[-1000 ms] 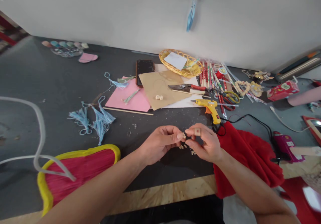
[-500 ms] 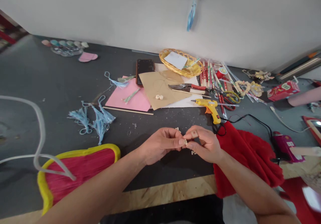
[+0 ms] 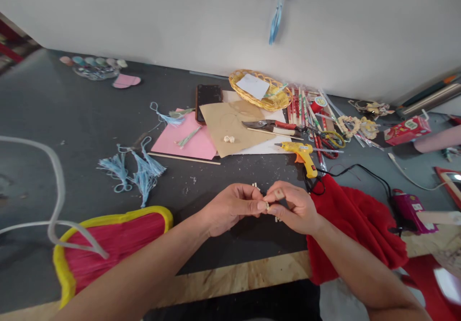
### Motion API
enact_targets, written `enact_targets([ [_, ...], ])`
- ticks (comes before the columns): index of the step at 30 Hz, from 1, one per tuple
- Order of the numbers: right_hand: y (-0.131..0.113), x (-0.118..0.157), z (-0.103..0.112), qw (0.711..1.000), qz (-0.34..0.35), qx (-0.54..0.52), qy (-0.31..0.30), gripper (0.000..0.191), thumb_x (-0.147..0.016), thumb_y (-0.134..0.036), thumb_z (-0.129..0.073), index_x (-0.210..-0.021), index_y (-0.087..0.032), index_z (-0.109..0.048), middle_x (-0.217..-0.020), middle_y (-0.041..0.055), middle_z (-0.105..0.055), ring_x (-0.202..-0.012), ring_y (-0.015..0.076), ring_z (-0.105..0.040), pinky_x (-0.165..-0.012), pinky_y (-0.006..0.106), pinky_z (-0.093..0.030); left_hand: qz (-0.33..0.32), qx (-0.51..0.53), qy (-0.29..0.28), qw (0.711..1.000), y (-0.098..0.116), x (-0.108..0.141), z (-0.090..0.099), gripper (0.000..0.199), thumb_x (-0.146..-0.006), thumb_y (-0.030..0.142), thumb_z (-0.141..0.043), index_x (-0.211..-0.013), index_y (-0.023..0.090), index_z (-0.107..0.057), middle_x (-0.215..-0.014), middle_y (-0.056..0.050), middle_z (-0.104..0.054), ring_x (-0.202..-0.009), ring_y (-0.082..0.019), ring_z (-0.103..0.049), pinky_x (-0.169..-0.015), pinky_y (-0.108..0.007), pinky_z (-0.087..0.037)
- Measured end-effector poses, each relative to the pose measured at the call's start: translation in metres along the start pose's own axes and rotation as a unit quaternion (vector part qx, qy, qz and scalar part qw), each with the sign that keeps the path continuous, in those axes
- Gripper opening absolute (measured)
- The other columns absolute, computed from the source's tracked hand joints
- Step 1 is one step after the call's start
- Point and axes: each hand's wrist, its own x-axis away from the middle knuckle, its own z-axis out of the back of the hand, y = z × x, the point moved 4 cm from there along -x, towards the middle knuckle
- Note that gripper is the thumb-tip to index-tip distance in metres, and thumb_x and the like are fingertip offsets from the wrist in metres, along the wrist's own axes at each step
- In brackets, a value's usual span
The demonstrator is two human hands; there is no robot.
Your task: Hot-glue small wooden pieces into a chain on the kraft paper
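My left hand (image 3: 234,207) and my right hand (image 3: 293,207) meet above the dark table, fingertips pinched together. Between them is a tiny cream-coloured piece (image 3: 267,206), mostly covered by the fingers; its exact kind I cannot make out. Both hands seem to grip it. A plaster is wrapped round a finger of the right hand. Small pale stick pieces (image 3: 256,186) lie just beyond the hands, and a few more are partly hidden below the right hand. A yellow glue gun (image 3: 302,155) rests behind the right hand.
Red cloth (image 3: 353,225) lies under the right forearm. Blue tassels (image 3: 146,172), pink paper (image 3: 187,138), brown paper (image 3: 230,119), pruning shears (image 3: 275,127) and a wicker basket (image 3: 277,101) are farther back. At left, a white tube (image 3: 57,177) crosses a magenta, yellow-edged piece (image 3: 118,234).
Both hands stay almost in place. The fingers have shifted very slightly around the small cream-coloured piece. Nothing else on the table has visibly moved.
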Motion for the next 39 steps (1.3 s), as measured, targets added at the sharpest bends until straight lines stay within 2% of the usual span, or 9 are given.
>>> enact_targets([
  [10, -0.002, 0.0, 0.001, 1.0, 0.011, 0.025, 0.007, 0.011, -0.086, -0.021, -0.064, -0.096, -0.017, -0.067, -0.082, 0.006, -0.065, -0.074, 0.0135, -0.063, -0.066, 0.026, -0.054, -0.01, 0.013, 0.0, 1.0, 0.001, 0.001, -0.002, 0.035, -0.055, 0.038, -0.088, -0.063, 0.011, -0.068, -0.058, 0.0, -0.062, -0.057, -0.008, -0.051, -0.058, -0.022, -0.033],
  [18, -0.008, 0.001, 0.002, 0.991, 0.066, 0.113, 0.027, 0.016, -0.084, -0.016, -0.065, -0.099, -0.018, -0.064, -0.086, 0.0074, -0.065, -0.071, 0.0138, -0.062, -0.062, 0.026, -0.054, -0.019, 0.008, -0.001, 1.0, 0.001, 0.002, 0.0, 0.034, -0.058, 0.037, -0.087, -0.072, 0.011, -0.071, -0.062, -0.001, -0.064, -0.06, -0.008, -0.053, -0.061, -0.021, -0.036],
  [25, -0.009, 0.001, 0.0, 0.991, 0.073, 0.114, 0.019, 0.016, -0.083, -0.015, -0.065, -0.099, -0.017, -0.063, -0.084, 0.0075, -0.065, -0.068, 0.0129, -0.061, -0.059, 0.025, -0.054, -0.01, -0.004, 0.001, 1.0, 0.002, 0.002, 0.0, 0.031, -0.059, 0.037, -0.086, -0.067, 0.012, -0.069, -0.058, 0.001, -0.061, -0.057, -0.007, -0.05, -0.057, -0.021, -0.032],
  [39, -0.011, -0.001, 0.0, 0.987, 0.092, 0.128, 0.018, 0.017, -0.082, -0.013, -0.064, -0.098, -0.016, -0.063, -0.081, 0.008, -0.066, -0.07, 0.0147, -0.064, -0.061, 0.025, -0.055, -0.022, 0.001, 0.003, 1.0, 0.004, 0.003, -0.001, 0.031, -0.06, 0.037, -0.085, -0.067, 0.011, -0.07, -0.06, 0.0, -0.061, -0.059, -0.008, -0.05, -0.059, -0.022, -0.034],
])
